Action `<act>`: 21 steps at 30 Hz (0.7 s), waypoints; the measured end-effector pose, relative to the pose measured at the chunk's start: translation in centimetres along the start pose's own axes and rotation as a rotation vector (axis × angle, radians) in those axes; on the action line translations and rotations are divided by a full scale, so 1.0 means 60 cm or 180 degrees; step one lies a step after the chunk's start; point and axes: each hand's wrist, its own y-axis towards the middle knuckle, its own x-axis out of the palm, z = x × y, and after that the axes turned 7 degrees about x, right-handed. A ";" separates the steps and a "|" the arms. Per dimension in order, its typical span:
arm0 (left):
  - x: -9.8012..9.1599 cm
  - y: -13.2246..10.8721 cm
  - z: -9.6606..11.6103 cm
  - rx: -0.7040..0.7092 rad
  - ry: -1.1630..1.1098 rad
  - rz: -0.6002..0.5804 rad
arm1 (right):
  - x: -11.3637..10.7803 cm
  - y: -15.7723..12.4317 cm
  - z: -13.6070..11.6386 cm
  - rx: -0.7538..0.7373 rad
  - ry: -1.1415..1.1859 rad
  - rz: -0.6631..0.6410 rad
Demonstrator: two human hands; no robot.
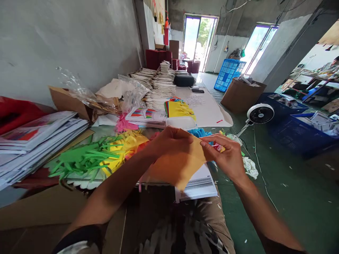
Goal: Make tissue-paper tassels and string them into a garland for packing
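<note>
Stretched between my two hands is an orange sheet, thin and slightly see-through; I cannot tell whether it is paper or cloth. My left hand grips its upper edge, fingers bent over it. On the other side, my right hand pinches the upper right corner between thumb and fingertips. Below the sheet lies a white printed stack, partly covered by it. Fringed green strips and yellow strips are heaped on the table left of my hands. Blue strips show just behind them.
Behind my hands are a white plastic tray and fringed yellow sheets. Tall piles of pale bundles stand farther back. Printed packs lie at left. A white fan and blue crates stand at right.
</note>
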 end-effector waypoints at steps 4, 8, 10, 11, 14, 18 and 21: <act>0.004 0.001 -0.007 0.0041 0.0016 0.0053 | 0.010 -0.008 0.001 -0.0579 -0.0470 0.0431; 0.007 0.001 -0.006 -0.0064 -0.0222 0.0210 | 0.017 -0.014 0.002 -0.0986 -0.0834 0.0742; 0.007 0.001 -0.005 -0.0092 -0.0218 0.0292 | 0.020 -0.016 0.002 -0.1108 -0.0933 0.0816; 0.006 0.001 -0.005 -0.0101 -0.0202 0.0315 | 0.022 -0.016 0.002 -0.1142 -0.0977 0.0820; -0.002 0.001 -0.009 -0.0151 -0.0140 0.0461 | 0.027 -0.017 0.001 -0.1207 -0.1083 0.0723; -0.021 -0.008 -0.022 -0.0340 -0.0091 0.0703 | 0.032 -0.020 0.003 -0.1096 -0.0965 0.0438; -0.035 -0.018 -0.035 -0.0385 -0.0081 0.0708 | 0.031 -0.020 0.010 -0.0730 -0.0574 0.0137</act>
